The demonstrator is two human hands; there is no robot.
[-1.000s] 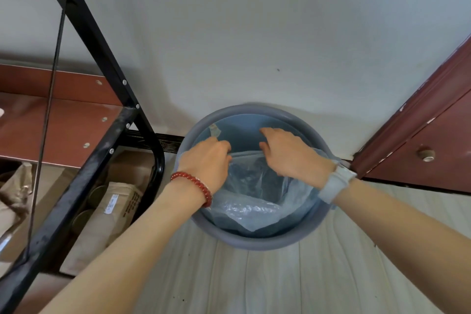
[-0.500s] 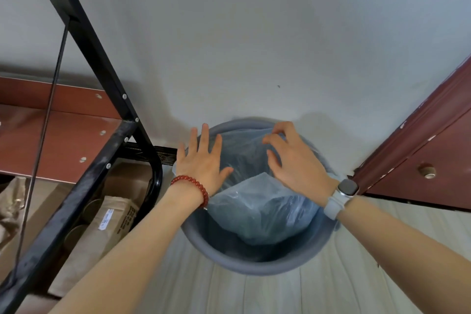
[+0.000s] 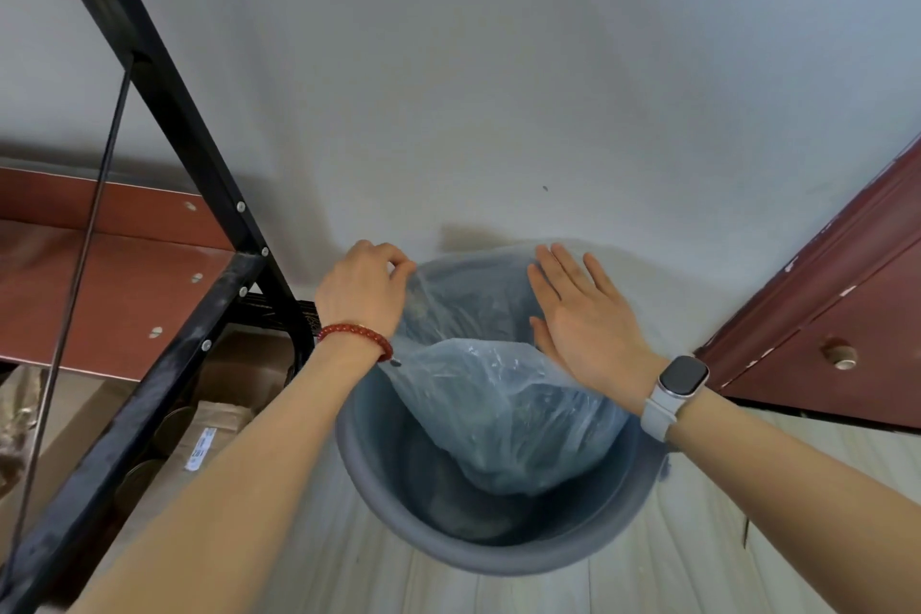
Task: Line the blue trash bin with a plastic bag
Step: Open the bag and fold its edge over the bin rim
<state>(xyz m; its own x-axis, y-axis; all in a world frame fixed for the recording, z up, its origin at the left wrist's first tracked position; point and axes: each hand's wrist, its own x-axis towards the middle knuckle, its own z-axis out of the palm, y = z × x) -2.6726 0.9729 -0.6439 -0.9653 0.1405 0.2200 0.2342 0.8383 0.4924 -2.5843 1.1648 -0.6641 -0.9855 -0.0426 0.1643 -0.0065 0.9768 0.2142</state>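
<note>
1. The far rim of the round blue-grey plastic trash bin [image 3: 498,558] on the floor is hidden behind the translucent plastic bag [image 3: 503,404].
2. Left hand [image 3: 361,297]: grip pinched on the bag edge. Right hand [image 3: 585,319]: fingers spread flat against the bag, holding nothing.
3. Half a second ago the left hand was splayed; the bag mouth now reaches further over the far rim.

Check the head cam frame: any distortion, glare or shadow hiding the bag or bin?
Head view: wide-angle bending bows the black shelf frame and door frame. Soft glare flecks on the translucent plastic bag, nothing blown out. The blue trash bin interior is dark, bottom unreadable. Shadows fall on the wall behind the left hand and right hand. Hands are sharp.
</note>
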